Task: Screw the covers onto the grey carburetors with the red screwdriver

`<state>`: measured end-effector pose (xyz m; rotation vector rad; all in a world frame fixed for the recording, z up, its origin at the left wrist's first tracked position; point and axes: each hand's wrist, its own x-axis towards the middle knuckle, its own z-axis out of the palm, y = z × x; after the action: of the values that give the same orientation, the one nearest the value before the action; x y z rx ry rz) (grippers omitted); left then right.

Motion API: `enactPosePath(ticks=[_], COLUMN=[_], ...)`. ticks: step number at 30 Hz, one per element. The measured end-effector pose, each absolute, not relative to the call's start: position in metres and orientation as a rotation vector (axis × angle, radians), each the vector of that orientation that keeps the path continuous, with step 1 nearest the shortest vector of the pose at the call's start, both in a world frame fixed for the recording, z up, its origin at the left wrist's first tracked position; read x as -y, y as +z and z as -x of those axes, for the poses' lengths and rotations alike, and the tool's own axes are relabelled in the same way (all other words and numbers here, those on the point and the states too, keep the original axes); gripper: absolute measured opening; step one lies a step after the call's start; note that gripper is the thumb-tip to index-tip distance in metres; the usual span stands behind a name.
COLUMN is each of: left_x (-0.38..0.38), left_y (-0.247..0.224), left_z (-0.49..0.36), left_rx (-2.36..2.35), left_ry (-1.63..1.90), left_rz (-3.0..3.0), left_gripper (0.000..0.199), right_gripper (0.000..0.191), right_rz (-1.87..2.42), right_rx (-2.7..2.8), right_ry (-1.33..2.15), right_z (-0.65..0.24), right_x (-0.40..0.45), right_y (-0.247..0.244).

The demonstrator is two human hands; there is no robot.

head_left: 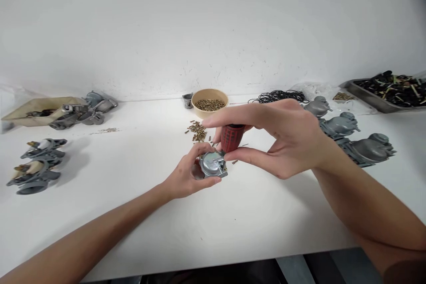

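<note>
My left hand is closed around a small grey metal carburetor, its rounded bowl side facing up, near the middle of the table. Brass-coloured screws show at the edge of the bowl. Between the thumb and fingers of my right hand is a screwdriver with a red and black handle, held upright over the carburetor's far right edge. The handle and fingers hide the screwdriver's tip, so I cannot tell whether it touches a screw. Just beyond my hands lies a loose pile of small brass parts.
A tan bowl of brass parts stands at the back, beside a small grey cup-shaped part. Carburetors line the right; carburetor bodies stand left, before a yellowish tray. Black rings and a metal tray lie back right.
</note>
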<state>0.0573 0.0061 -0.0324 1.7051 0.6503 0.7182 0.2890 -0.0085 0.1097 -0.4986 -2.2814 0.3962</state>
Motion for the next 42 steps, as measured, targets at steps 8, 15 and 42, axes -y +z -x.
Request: enactPosePath(ticks=[8, 15, 42], left_x=[-0.0074, -0.007, -0.0084], left_y=[-0.0357, -0.0351, -0.0354], left_z=[-0.0559, -0.0557, -0.0549], left_rx=[-0.673, -0.649, -0.664], left_ry=[0.739, 0.728, 0.717], left_rz=[-1.727, -1.714, -1.737], left_gripper=[0.061, 0.058, 0.061], right_gripper=[0.054, 0.043, 0.041], right_rz=[0.456, 0.496, 0.474], right_rx=[2.055, 2.166, 2.155], right_ry=[0.412, 0.423, 0.496], right_z=[-0.2888, -0.2903, -0.2923], right_x=[0.0059, 0.0045, 0.0], right_y=[0.1147, 0.1101, 0.1059])
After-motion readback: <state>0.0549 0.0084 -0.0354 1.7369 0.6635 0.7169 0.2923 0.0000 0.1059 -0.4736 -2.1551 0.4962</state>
